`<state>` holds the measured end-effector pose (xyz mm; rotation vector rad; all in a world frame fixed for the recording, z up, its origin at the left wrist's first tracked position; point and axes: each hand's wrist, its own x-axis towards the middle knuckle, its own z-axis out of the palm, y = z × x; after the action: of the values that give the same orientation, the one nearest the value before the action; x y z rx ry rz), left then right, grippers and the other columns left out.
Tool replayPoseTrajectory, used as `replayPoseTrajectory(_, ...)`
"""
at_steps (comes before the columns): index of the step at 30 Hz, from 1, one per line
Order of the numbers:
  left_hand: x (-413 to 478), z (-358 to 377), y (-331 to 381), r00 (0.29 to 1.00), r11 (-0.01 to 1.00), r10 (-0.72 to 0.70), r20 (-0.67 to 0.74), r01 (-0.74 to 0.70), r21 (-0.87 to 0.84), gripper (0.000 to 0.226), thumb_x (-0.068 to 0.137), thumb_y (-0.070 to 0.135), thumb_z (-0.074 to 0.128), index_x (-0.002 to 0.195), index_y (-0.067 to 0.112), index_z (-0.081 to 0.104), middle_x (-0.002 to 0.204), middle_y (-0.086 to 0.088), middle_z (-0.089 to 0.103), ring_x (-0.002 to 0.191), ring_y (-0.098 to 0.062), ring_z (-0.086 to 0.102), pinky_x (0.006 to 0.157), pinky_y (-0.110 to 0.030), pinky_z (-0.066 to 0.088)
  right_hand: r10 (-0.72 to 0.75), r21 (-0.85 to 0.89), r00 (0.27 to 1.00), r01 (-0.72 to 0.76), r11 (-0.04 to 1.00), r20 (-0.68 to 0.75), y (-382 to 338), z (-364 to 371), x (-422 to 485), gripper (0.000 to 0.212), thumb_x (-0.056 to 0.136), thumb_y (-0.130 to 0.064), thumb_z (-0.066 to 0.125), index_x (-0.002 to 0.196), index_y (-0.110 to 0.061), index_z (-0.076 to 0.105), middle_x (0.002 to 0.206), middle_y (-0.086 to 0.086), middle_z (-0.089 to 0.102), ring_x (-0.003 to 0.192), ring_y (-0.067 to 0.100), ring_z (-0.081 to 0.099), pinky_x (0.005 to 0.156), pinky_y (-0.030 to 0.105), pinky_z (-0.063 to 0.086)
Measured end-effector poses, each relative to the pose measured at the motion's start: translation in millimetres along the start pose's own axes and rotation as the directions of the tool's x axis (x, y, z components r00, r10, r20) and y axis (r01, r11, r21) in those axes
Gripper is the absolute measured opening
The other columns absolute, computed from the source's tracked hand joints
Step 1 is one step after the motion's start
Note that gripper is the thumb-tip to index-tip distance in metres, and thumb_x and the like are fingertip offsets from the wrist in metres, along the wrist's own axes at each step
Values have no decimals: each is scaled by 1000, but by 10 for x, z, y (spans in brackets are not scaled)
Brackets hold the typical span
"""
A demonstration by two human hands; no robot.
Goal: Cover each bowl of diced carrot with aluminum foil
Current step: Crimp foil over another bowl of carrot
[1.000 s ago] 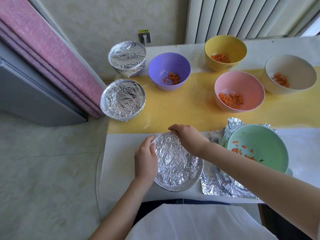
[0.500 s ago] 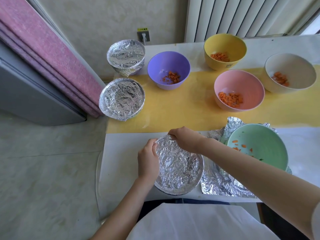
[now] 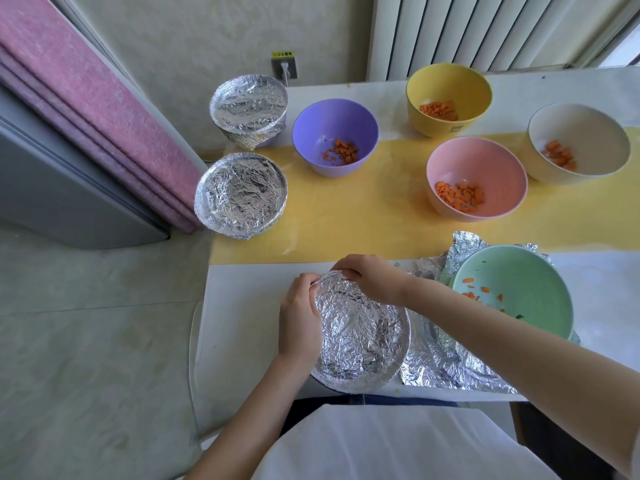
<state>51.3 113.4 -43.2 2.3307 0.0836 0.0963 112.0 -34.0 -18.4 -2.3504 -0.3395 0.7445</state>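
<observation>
Head view: left hand (image 3: 299, 320) is gripping the near bowl (image 3: 363, 379) by its left rim, steadying it at the table (image 3: 242, 306) edge; right hand (image 3: 370, 280) is pinching foil (image 3: 360, 334) over the far rim to seal it.

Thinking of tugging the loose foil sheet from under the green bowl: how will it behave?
The foil sheet is probably light and floppy: it lies crumpled, one edge standing up behind the green bowl. With the bowl sitting on it, a tug may tear it or drag the bowl.
</observation>
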Motion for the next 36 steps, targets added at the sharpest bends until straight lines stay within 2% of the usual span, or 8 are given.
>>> replayPoseTrajectory(3,23,14,1,1000,1000,5,-8,-5,18,14,91,-3,51,97,4,63,95,-5,50,86,-18,52,77,-15,36,-41,-31,999,41,999,-2,39,-9,6,39,95,3,36,125,-10,58,111,10,63,89,17,48,73,22,29)
replayPoseTrajectory(6,23,27,-18,1000,999,19,0,-19,38,14,90,-3,53,96,4,63,94,-6,52,87,-22,52,76,-16,35,-69,-132,998,66,989,-14,47,12,0,42,94,4,36,127,-11,56,110,9,62,101,22,51,75,20,29)
replayPoseTrajectory(13,22,0,-22,999,998,44,-23,-43,53,16,89,-4,53,99,2,64,94,-9,54,89,-23,54,80,-14,35,-123,-114,990,115,987,-69,52,69,-5,49,90,11,37,127,-13,56,121,7,62,106,22,58,86,26,43)
replayPoseTrajectory(20,7,-1,-17,999,997,46,-20,-45,56,14,90,-3,53,99,3,62,97,-9,54,90,-20,52,80,-15,35,-199,-189,979,188,964,-45,65,58,2,51,87,13,40,129,-12,54,121,6,60,112,21,46,89,22,34)
replayPoseTrajectory(25,-5,-7,-29,998,997,54,-28,-52,60,17,88,-7,53,99,3,62,95,-9,53,87,-17,51,80,-14,35,-167,-145,986,169,975,24,-7,70,17,36,98,-4,36,130,-9,52,120,13,56,112,27,46,93,27,31)
replayPoseTrajectory(29,0,-8,-33,990,986,139,-22,-136,97,15,87,-7,54,96,2,62,92,-9,53,87,-15,46,77,-22,38,-132,-93,988,139,986,75,-13,28,30,35,97,-1,37,127,-7,55,118,15,55,111,28,49,89,27,32)
replayPoseTrajectory(33,19,-1,-31,985,981,170,-19,-167,100,19,92,11,43,95,5,61,92,-8,52,86,-16,46,73,-27,40,-130,-57,989,134,989,68,4,11,1,36,96,2,37,125,-6,56,119,13,58,107,28,54,84,27,35)
replayPoseTrajectory(36,21,4,-47,989,985,147,26,-149,92,11,92,1,51,99,4,59,105,-11,56,98,-23,53,82,-26,43,-143,-33,989,144,989,37,-2,17,-15,36,95,4,38,124,-6,57,119,12,60,106,26,55,80,22,34)
